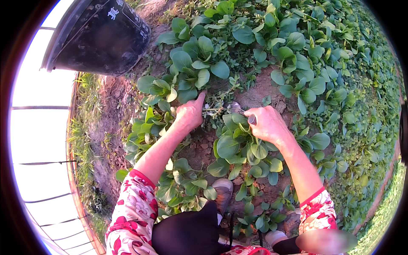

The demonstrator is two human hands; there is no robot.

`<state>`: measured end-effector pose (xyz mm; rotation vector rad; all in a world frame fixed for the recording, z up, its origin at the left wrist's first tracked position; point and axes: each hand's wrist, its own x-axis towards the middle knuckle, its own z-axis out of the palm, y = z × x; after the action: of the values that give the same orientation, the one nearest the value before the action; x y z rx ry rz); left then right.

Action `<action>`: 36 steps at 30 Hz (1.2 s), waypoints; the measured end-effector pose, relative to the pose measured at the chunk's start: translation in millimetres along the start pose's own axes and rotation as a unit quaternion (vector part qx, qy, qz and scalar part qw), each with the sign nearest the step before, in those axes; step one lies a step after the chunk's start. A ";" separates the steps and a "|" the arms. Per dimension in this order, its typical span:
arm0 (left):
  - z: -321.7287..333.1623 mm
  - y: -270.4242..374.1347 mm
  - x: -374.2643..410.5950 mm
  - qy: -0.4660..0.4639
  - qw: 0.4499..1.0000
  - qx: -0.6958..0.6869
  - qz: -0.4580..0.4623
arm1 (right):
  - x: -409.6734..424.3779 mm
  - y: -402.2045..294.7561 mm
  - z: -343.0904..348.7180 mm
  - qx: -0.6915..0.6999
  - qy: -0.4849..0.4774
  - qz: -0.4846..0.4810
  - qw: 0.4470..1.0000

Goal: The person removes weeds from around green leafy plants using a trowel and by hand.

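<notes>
My right hand (pixel 266 124) is closed around the dark handle (pixel 252 119) of a small tool; a shiny metal part (pixel 235 107) shows at the soil beyond my fingers. My left hand (pixel 191 111) is at the left, its index finger pointing forward to the base of a leafy green plant (pixel 194 63); whether its fingers grip a stem is unclear. Between the hands lies a low weed (pixel 218 110) with thin, pale stems. Just below my right hand grows another broad-leaved green (pixel 234 143).
A black plastic bucket (pixel 102 38) bearing writing stands at the upper left. Dense leafy greens (pixel 318 63) spread to the right. My shoe (pixel 223 191) is among plants below. A pale wall with dark ribs (pixel 41 137) runs along the left.
</notes>
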<state>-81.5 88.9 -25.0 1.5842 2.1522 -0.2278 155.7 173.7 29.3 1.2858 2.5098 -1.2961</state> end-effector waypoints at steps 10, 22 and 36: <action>-7.4 -6.7 22.0 0.035 0.981 0.186 0.048 | 19.9 19.7 29.1 0.041 0.036 -0.044 0.998; 13.1 -33.3 34.4 0.074 0.958 0.273 0.048 | -21.3 10.6 12.4 0.082 0.080 0.034 0.993; 0.7 55.8 54.1 0.197 0.934 0.136 0.265 | -5.6 15.8 37.0 0.131 0.204 0.117 0.963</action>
<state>-41.8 153.4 -42.5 2.4812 1.9173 -0.0305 158.6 149.4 -3.1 2.0284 2.3690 -1.4694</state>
